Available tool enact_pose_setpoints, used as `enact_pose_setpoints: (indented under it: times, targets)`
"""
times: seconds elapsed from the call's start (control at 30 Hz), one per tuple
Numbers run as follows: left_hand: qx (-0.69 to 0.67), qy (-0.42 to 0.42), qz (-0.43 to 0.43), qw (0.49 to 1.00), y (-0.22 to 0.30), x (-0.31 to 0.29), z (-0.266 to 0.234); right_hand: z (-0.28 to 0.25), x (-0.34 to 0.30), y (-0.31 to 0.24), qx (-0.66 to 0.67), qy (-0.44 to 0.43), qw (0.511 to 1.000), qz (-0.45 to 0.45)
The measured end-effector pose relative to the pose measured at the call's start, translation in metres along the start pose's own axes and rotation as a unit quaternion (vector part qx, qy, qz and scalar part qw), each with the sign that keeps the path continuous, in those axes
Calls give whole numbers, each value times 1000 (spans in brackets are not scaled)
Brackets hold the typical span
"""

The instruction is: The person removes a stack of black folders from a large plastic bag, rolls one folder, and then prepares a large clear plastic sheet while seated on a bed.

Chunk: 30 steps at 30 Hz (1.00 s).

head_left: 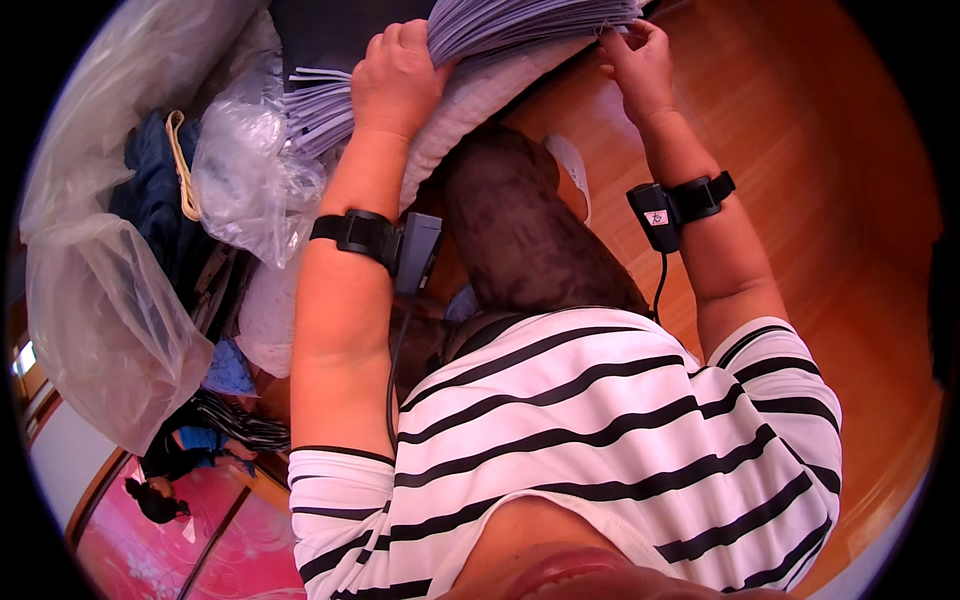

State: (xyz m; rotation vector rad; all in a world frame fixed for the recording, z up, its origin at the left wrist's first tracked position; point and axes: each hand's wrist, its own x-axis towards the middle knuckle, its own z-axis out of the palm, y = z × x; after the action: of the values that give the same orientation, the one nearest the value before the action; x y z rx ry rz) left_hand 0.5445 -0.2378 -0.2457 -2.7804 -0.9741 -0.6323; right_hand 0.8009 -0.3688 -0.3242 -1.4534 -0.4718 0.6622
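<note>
A thick bundle of thin, pale grey-lilac strips [530, 32], like cut paper, runs across the top of the view, partly cut off by the upper edge. Closed round its left part is my left hand [398, 80], and the strips' loose ends fan out beyond that wrist. At the bundle's right end my right hand [640, 65] is closed in a pinch. Something thin, like a thread or wire, shows at its fingertips, but it is too small to name. A white quilted pad [465, 115] lies under the bundle.
Crumpled clear plastic [250, 170] and a large plastic bag [110, 310] are heaped on the left beside dark blue cloth [155, 170]. Wooden flooring [790, 150] spreads to the right. Another person [170, 475] is at the lower left, by pink panels [130, 550].
</note>
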Motion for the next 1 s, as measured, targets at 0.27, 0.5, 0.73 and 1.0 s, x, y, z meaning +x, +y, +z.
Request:
enact_pose_setpoints:
  times: [0.27, 0.5, 0.73, 1.0]
  targets:
    - [-8, -33, -28, 999, 3, -1, 2, -1, 31, 7, -74, 8, 996, 39]
    - [-19, -48, -65, 997, 1, 1, 2, 23, -20, -38, -360, 140, 846, -367]
    - [-5, -18, -43, 999, 0, 4, 1, 37, -46, -32, -371, -73, 883, -280]
    - [-48, -36, -26, 998, 5, 4, -13, 47, -32, -49, -437, -113, 822, -347]
